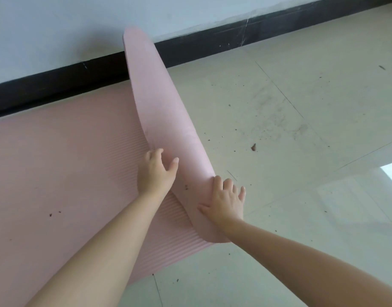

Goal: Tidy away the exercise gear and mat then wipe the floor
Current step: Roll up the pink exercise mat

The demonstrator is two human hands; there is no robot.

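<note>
At the mat's (64, 165) right edge, keep your left hand (156, 172) and right hand (227, 201), fingers spread flat, pressing the roll (166, 120) evenly so it winds tight and straight.

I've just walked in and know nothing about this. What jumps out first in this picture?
A pink exercise mat fills the left of the view, its right end curled into a roll reaching to the black skirting board. The left hand and right hand press on the roll's near end. To the right, the pale tiled floor is scattered with dirt specks.
</note>
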